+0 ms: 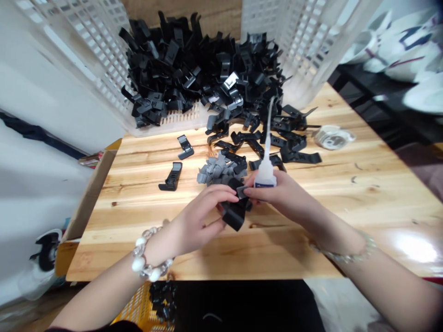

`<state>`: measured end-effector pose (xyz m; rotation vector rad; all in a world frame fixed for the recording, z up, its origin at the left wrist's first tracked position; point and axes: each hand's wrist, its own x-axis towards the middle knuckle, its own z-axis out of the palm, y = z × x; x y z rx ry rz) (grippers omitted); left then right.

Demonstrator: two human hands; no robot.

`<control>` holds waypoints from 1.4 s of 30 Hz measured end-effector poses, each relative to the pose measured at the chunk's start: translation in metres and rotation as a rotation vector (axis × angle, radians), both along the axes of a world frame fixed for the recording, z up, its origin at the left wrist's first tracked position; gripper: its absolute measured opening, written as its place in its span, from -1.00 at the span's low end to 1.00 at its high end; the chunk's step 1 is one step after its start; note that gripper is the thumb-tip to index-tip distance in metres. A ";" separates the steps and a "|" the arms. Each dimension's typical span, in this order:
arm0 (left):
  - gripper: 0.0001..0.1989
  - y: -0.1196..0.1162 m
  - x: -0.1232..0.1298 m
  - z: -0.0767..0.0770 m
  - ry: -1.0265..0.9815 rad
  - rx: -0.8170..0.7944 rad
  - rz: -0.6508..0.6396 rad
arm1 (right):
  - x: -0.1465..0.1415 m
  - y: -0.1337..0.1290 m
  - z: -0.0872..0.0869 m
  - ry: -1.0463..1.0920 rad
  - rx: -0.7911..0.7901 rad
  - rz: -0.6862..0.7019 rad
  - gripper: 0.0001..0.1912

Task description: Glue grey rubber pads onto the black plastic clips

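Note:
My left hand (202, 219) grips a black plastic clip (234, 214) above the wooden table (311, 216). My right hand (280, 193) holds a white squeeze bottle of glue (266, 175) with a long thin nozzle pointing up and away from me. A small grey piece (241, 192) sits against the clip, touching the right fingertips. Just beyond my hands lies a heap of grey pads (216, 170). Loose black clips (294, 147) are scattered to their far right, and a large pile of black clips (204, 69) fills the far side.
A white slatted plastic crate (79, 60) lies on its side around the large pile. Two single clips (185, 146) lie left of the pads. A roll of clear tape (332, 137) is at the right. Below the table edge, a yellow crate (138, 309) holds black clips.

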<state>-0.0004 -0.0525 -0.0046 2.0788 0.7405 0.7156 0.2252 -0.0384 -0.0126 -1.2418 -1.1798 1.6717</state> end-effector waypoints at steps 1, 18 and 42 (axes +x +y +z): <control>-0.69 0.001 0.001 0.000 0.007 0.069 0.023 | -0.001 -0.001 -0.001 0.004 -0.032 0.035 -0.84; -0.81 -0.008 0.018 -0.008 -0.394 -0.963 0.261 | -0.010 -0.008 -0.003 0.219 -0.130 0.023 -0.81; -0.64 -0.017 0.023 -0.011 -0.371 -0.850 0.232 | -0.016 -0.017 -0.007 0.062 0.050 0.131 -0.93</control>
